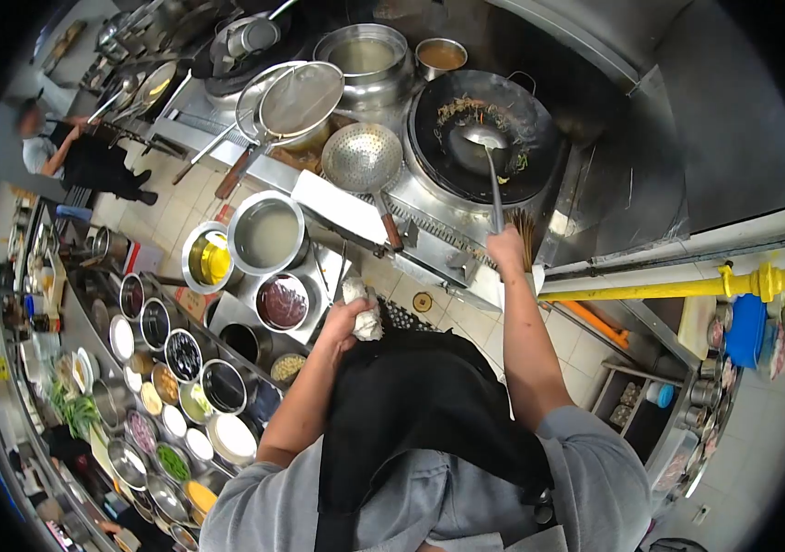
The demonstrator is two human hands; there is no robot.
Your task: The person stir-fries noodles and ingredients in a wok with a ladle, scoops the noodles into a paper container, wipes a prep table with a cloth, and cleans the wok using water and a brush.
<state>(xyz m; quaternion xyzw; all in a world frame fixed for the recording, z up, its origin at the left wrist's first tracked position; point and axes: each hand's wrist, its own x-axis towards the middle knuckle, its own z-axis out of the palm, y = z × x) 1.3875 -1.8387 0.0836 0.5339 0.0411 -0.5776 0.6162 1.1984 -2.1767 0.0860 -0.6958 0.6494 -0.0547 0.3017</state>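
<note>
My right hand (505, 248) is closed round the handle of a long metal ladle (494, 187). The ladle's bowl rests inside a black wok (455, 175) on the stove. Strips of brown food (468, 110), with a few orange and green bits, lie along the wok's far side. In front of my apron, my left hand (343, 322) grips a bunched white cloth (367, 322). Close to that hand is a metal pot of dark red sauce (282, 303). Bamboo sticks of a wok brush (525, 232) stand beside my right hand.
A perforated strainer (362, 158) and a mesh sieve (301, 98) lie left of the wok. Behind them are a large pot (361, 55) and a brown-liquid pot (441, 57). Several ingredient bowls (183, 356) fill the left counter. A yellow pipe (668, 287) runs right. Another person (89, 156) stands far left.
</note>
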